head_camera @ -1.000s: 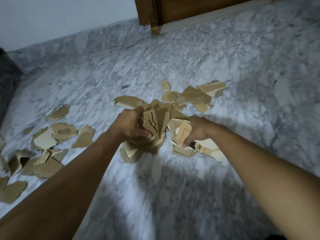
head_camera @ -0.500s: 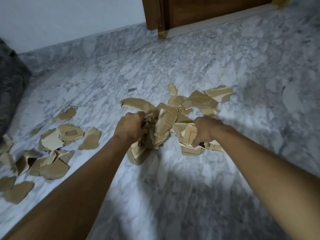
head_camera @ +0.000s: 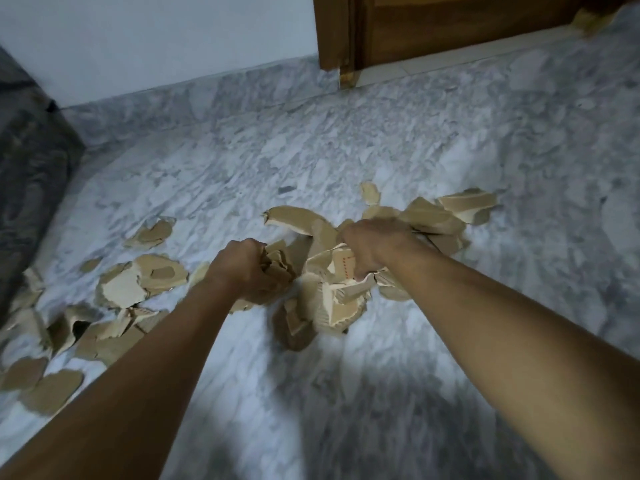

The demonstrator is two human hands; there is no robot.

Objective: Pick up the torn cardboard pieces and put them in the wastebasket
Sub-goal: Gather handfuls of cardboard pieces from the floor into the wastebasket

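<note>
Torn brown cardboard pieces lie scattered on a grey marble floor. My left hand (head_camera: 247, 268) grips a crumpled bunch of pieces (head_camera: 277, 263) at the middle of the view. Right beside it, my right hand (head_camera: 374, 249) holds a bigger bundle of torn cardboard (head_camera: 332, 299) that hangs down below the fist. More pieces (head_camera: 446, 211) lie on the floor just behind my right hand. Another spread of pieces (head_camera: 138, 282) covers the floor at the left. No wastebasket is in view.
A wooden door and its frame (head_camera: 343, 32) stand at the top right, with a white wall (head_camera: 156, 39) to their left. A dark grey furniture edge (head_camera: 27, 168) borders the far left. Bare marble floor (head_camera: 311, 410) stretches between my forearms.
Both hands have risen and moved closer together with their bundles. The right hand has shifted forward over the far pieces, and the camera has tilted up toward the door.
</note>
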